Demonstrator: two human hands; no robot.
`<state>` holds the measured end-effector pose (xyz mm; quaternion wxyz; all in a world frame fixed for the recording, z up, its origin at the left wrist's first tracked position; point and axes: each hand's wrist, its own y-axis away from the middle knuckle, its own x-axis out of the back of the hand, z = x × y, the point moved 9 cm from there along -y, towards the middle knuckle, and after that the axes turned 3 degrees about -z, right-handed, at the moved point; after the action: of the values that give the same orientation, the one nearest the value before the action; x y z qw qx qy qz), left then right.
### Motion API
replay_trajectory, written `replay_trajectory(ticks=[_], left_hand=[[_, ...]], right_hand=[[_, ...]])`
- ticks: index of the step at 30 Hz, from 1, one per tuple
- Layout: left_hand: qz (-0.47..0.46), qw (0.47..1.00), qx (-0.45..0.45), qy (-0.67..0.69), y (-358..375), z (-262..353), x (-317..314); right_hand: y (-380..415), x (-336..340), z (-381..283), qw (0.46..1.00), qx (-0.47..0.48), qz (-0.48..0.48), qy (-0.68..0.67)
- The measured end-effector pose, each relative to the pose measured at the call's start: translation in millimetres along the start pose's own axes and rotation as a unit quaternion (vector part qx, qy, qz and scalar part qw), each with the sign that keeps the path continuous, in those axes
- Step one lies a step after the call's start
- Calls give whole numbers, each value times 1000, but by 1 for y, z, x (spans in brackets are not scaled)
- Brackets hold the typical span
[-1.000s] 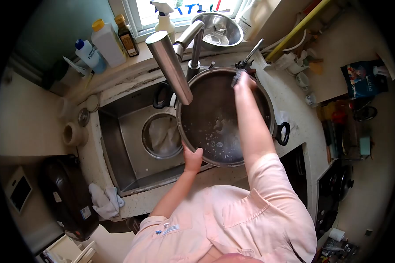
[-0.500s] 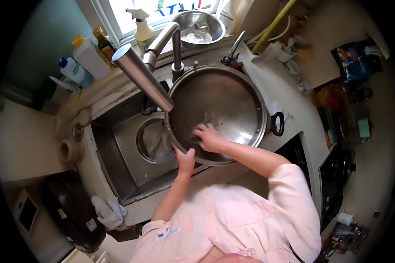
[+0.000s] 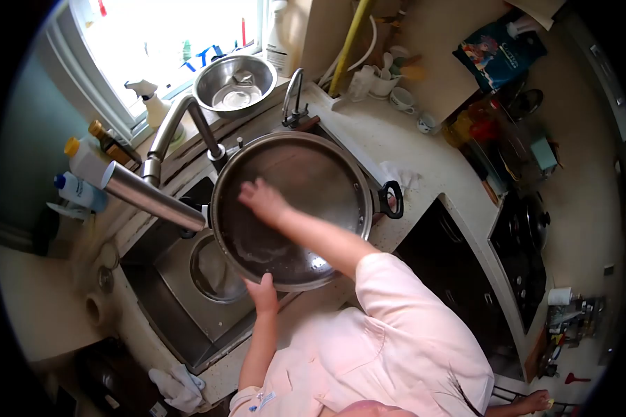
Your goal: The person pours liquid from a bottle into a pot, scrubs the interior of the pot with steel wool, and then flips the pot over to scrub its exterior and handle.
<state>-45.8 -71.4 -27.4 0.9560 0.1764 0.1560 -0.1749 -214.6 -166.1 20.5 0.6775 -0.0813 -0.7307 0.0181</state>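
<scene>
In the head view, a large round stainless-steel pan (image 3: 320,177) lies across the right end of a rectangular steel sink (image 3: 161,286), its right rim reaching the pale stone desk (image 3: 358,125) beside it. The bare left hand (image 3: 263,295) is at the pan's near-left rim, its fingers clamped on the edge with the thumb uppermost. The bare right hand (image 3: 263,199) is over the pan's inside, left of its middle, the fingers bent toward the far-left wall. Whether they are apart or together, and whether they hold anything, I cannot tell.

The left hand's other fingers are hidden under the rim, and the right hand is blurred. The right forearm covers part of the pan floor. The silver cylindrical faucet head (image 3: 153,197) hides much of the pan's left side fitting. The pan overlaps a smaller round metal vessel (image 3: 200,283) in the sink, with pale material inside that is hard to make out. At the lower right, another hand (image 3: 535,401) shows, most of its arm cut off.

Counted: one black loop handle (image 3: 392,200) clearly visible on the pan, one shiny steel bowl (image 3: 235,104) on the window ledge, one white-topped spray bottle (image 3: 154,108) left of it, and two small white cups (image 3: 402,101) near the back edge of the desk.
</scene>
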Motion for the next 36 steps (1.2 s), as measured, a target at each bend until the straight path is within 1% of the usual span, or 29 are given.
replay_trajectory(ticks=[1,3,5,7,8,9,10,12,13,14,15,17,19,21,22,23,24,25,26,27,28,29,30,31,32,33,34,35,36], left_hand=[[4,1000,7,-9,3,7,1],[4,1000,13,0,7,20,-5],[17,998,49,25,6,23,-10],[20,998,44,33,2,12,-6],[23,998,44,35,3,4,-2],[28,999,34,31,4,0,0],[35,999,24,28,6,-4,2],[25,1000,-3,6,6,-7,5],[26,1000,-17,-4,5,-1,1],[25,999,-26,-19,7,11,-3],[22,999,-35,-34,8,24,-6],[26,1000,-15,-1,8,34,-14],[30,999,26,36,10,32,-19],[21,998,25,46,8,11,-11],[29,998,22,47,8,-1,0],[47,999,-12,-4,7,-5,9],[54,997,-35,-34,8,3,9],[62,994,-54,-66,8,10,8],[103,987,-39,-115,7,3,16],[139,976,-20,-165,9,-3,25],[122,983,-5,-135,8,-3,21],[102,990,7,-102,4,1,16],[82,994,20,-68,5,1,12],[70,996,3,-51,5,4,10],[59,998,-14,-35,3,6,7],[47,998,-33,-18,3,8,4],[63,996,-37,-42,8,11,4],[59,995,-48,-59,9,10,5],[54,994,-59,-76,9,7,7]], right_hand=[[-6,6,33,997,-20,-43,61],[21,34,100,963,-150,-44,220],[73,25,113,927,-206,-161,270],[121,-19,81,905,-213,-320,181],[123,-28,37,943,-88,-314,73],[120,-29,-7,953,41,-299,-39],[99,-21,-24,969,48,-213,-114],[53,-10,-7,988,5,-108,-112],[36,-2,21,991,-35,-98,-82],[35,12,53,994,-81,-76,14],[44,8,90,973,-183,-127,56],[84,1,104,953,-194,-160,166],[115,-22,43,915,-43,-367,160],[107,-16,-19,955,-30,-268,-122],[86,-20,-35,947,8,-241,-212],[58,-17,-30,968,6,-147,-205],[30,-6,-20,982,38,-106,-152],[11,6,1,997,59,-13,-38],[-3,31,23,995,26,-59,81],[-5,40,60,974,-67,-68,206],[6,41,96,977,-79,-15,200],[27,29,122,959,-59,-20,275],[63,28,129,948,-107,-119,273],[105,16,108,849,15,-343,402],[139,13,105,886,-137,-380,228],[169,-8,69,865,19,-453,216],[174,2,25,849,17,-526,47],[168,6,-17,851,86,-495,-151],[151,-4,-43,844,64,-469,-252]])
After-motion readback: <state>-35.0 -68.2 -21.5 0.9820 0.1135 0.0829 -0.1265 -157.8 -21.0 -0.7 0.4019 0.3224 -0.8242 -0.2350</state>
